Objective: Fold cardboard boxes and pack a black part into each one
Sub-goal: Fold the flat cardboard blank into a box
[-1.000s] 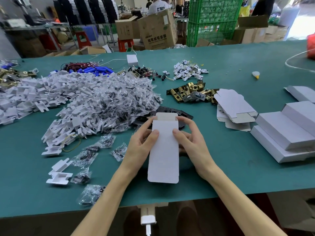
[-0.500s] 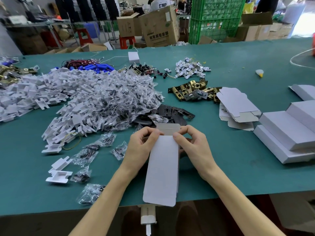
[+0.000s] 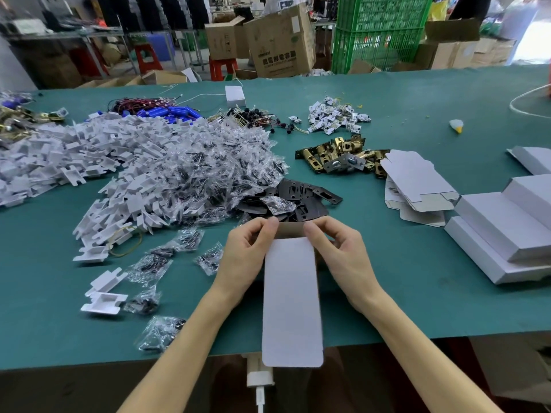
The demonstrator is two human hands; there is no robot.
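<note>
A white cardboard box (image 3: 291,299) is held over the near edge of the green bench (image 3: 417,293), its top flap pinched by the left hand (image 3: 247,257) and the right hand (image 3: 337,254); black parts (image 3: 301,201) are heaped just beyond the fingers.

A packing workshop: a long green table (image 3: 417,93) heaped with bagged parts (image 3: 208,174) and latches (image 3: 340,156), cartons (image 3: 280,40) and green crates (image 3: 378,31) stacked behind.

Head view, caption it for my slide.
Left hand and right hand pinch the top flap of a white box over the table, black parts behind.
</note>
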